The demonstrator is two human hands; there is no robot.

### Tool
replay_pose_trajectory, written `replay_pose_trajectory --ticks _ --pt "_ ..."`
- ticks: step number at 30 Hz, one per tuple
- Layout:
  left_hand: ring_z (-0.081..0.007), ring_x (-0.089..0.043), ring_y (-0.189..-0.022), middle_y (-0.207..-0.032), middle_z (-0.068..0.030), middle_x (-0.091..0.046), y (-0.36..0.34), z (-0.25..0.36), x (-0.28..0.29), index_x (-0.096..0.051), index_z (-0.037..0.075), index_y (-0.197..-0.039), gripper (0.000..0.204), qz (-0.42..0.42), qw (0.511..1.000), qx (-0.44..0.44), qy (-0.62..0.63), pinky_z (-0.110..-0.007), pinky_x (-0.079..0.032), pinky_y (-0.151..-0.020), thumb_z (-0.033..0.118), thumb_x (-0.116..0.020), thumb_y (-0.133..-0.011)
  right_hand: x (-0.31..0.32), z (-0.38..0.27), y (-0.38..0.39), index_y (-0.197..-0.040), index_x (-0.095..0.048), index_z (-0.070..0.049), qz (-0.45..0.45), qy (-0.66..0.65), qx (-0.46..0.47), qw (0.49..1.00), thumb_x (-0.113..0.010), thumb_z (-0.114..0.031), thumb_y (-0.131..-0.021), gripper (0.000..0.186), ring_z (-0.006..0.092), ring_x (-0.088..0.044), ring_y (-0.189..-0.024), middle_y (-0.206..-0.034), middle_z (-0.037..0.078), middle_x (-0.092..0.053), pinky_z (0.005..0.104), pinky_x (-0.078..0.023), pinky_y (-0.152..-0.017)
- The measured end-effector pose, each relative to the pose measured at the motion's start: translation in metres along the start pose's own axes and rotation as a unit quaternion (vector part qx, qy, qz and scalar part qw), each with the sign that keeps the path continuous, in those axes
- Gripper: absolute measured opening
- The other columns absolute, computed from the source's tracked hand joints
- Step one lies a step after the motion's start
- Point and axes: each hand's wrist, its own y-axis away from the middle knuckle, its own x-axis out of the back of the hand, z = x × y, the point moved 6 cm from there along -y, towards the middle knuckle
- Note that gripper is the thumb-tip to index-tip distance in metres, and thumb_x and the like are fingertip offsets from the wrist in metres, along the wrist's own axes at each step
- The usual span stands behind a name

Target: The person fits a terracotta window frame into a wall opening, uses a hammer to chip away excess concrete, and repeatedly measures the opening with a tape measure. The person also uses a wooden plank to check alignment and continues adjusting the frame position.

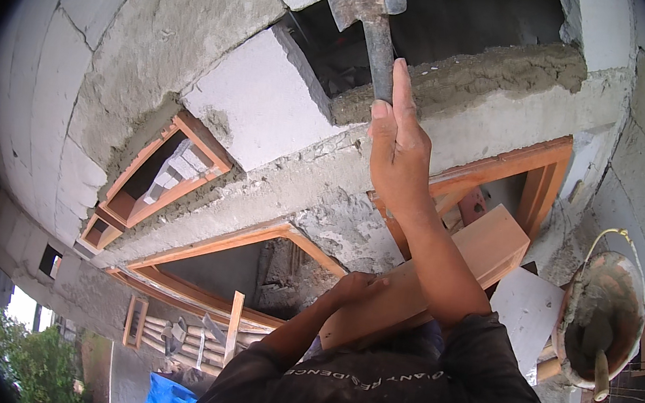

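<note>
My right hand [401, 143], raised in front of the wall, is closed around the dark handle of a hatchet [376, 28] with a worn metal head. The hatchet has a blade on one side and a blunt hammer face on the other. Its head stands in front of a dark rectangular opening [454, 21] whose lower ledge carries rough wet-looking mortar [504, 75]. Lower down, my left hand [356, 291] grips the upper side of a thick reddish-brown wooden beam [398, 302]. That beam lies slanted close to my body, partly hidden by my right forearm.
Wooden frames [220, 154] sit in openings of the pale block wall [258, 103]. At right hangs a mortar bucket [565, 309] with a trowel [601, 365] inside, beside a white block [525, 308]. A blue sheet [169, 399] and stacked bags [172, 337] are below left.
</note>
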Motion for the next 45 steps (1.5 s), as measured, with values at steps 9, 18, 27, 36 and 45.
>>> replay_pose_trajectory --ticks 9,18,27,36,45 --pt "-0.0337 -0.066 -0.078 -0.077 -0.0209 -0.066 0.002 0.003 0.002 -0.067 -0.001 -0.093 0.067 0.007 1.000 -0.014 0.001 -0.041 -0.049 -0.074 0.062 -0.046 -0.087 -0.004 -0.008 -0.012 -0.141 -0.036 -0.010 0.079 -0.035 0.092 0.992 -0.048 -0.028 -0.097 0.050 0.0452 -0.062 -0.084 -0.085 0.029 -0.064 0.0473 -0.050 -0.071" --pt "-0.0367 -0.066 -0.080 -0.077 -0.0234 -0.065 0.006 0.004 -0.001 -0.067 -0.002 -0.091 0.066 0.019 0.999 -0.031 0.023 -0.044 -0.049 -0.074 0.060 -0.045 -0.088 -0.013 0.004 -0.013 -0.141 -0.035 -0.006 0.033 -0.006 0.046 0.998 -0.047 -0.024 -0.097 0.049 0.0426 -0.062 -0.096 -0.108 0.030 -0.061 0.0459 -0.051 -0.079" --pt "-0.0370 -0.066 -0.081 -0.077 -0.0232 -0.065 0.002 0.003 0.002 -0.068 -0.001 -0.091 0.065 0.044 0.997 -0.064 -0.005 -0.043 -0.049 -0.074 0.059 -0.045 -0.089 -0.020 0.004 -0.013 -0.142 -0.034 -0.008 0.013 0.049 0.030 0.998 -0.048 -0.029 -0.096 0.052 0.0395 -0.064 -0.087 -0.092 0.025 -0.066 0.0456 -0.050 -0.075" --pt "-0.0378 -0.065 -0.082 -0.079 -0.0243 -0.065 0.009 0.014 0.005 -0.067 -0.001 -0.093 0.063 0.041 0.997 -0.068 -0.008 -0.044 -0.049 -0.075 0.058 -0.045 -0.089 -0.023 0.008 -0.016 -0.140 -0.036 -0.006 -0.056 0.085 -0.078 0.992 -0.050 -0.024 -0.095 0.051 0.0392 -0.064 -0.087 -0.095 0.024 -0.066 0.0431 -0.051 -0.075" --pt "-0.0367 -0.066 -0.083 -0.080 -0.0239 -0.065 0.010 0.001 -0.003 -0.067 -0.001 -0.093 0.065 0.021 0.998 -0.053 -0.010 -0.043 -0.049 -0.075 0.059 -0.045 -0.089 -0.022 0.014 -0.008 -0.141 -0.035 -0.007 -0.039 0.091 -0.055 0.994 -0.046 -0.031 -0.097 0.051 0.0404 -0.065 -0.083 -0.091 0.025 -0.066 0.0460 -0.050 -0.073"
